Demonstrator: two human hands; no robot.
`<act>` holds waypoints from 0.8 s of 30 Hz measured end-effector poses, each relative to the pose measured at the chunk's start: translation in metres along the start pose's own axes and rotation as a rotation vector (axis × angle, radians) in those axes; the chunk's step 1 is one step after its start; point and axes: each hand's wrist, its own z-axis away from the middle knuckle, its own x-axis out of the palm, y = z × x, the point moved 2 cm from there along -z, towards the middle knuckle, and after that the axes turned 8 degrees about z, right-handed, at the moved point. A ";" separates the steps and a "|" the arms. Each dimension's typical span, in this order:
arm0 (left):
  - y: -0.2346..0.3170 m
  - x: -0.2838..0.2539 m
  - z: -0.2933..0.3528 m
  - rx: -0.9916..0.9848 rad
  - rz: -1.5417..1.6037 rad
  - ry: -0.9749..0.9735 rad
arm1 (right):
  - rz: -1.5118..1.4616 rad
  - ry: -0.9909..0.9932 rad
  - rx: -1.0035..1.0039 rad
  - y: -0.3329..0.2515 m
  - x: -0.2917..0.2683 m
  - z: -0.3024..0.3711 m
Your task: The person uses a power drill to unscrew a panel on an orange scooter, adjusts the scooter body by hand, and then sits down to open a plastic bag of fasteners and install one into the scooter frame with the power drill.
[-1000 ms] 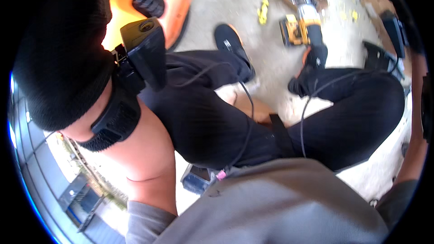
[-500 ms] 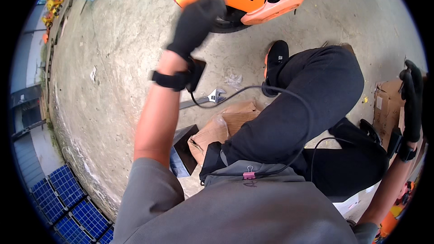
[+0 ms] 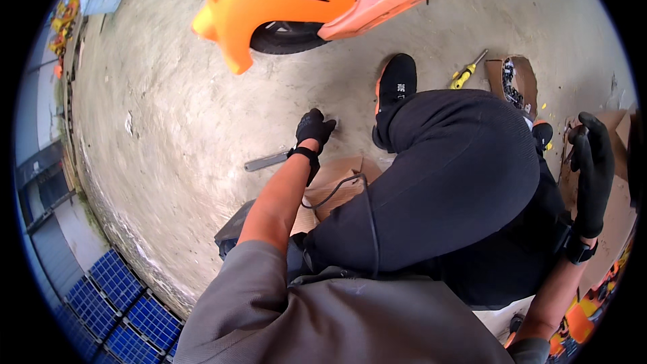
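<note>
My left hand [image 3: 315, 128], in a black glove, is down at the floor over the jaw end of an adjustable wrench [image 3: 265, 161]. The wrench's grey handle sticks out to the left of my wrist. That hand's fingers curl downward with the thumb apart; their tips are hidden, so I cannot tell if they grip the wrench. My right hand [image 3: 594, 172], also in a black glove, is raised at the far right beside brown cardboard, fingers mostly stretched and apart. Nothing I can name is in it.
An orange scooter-like vehicle [image 3: 296, 0] stands ahead. A yellow-handled tool [image 3: 463, 78] lies beyond my knee beside an opened carton [image 3: 495, 75] with dark metal parts. Crumpled cardboard [image 3: 335, 174] is by my left thigh. A cable [image 3: 372, 219] crosses my leg. Blue crates [image 3: 116, 279] stand lower left.
My left hand has come down from in front of the orange vehicle to the wrench on the floor. The view has shifted, showing the yellow-handled tool and opened carton. My right hand stays raised.
</note>
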 end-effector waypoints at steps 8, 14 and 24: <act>-0.007 0.044 -0.027 -0.016 -0.217 -0.064 | 0.053 -0.020 -0.008 0.006 -0.002 0.003; 0.006 0.014 -0.022 -0.078 0.508 -0.148 | 0.089 0.023 -0.272 -0.026 -0.010 0.007; 0.223 -0.172 0.106 0.651 1.151 -0.421 | -0.885 0.064 -0.067 -0.069 -0.032 0.024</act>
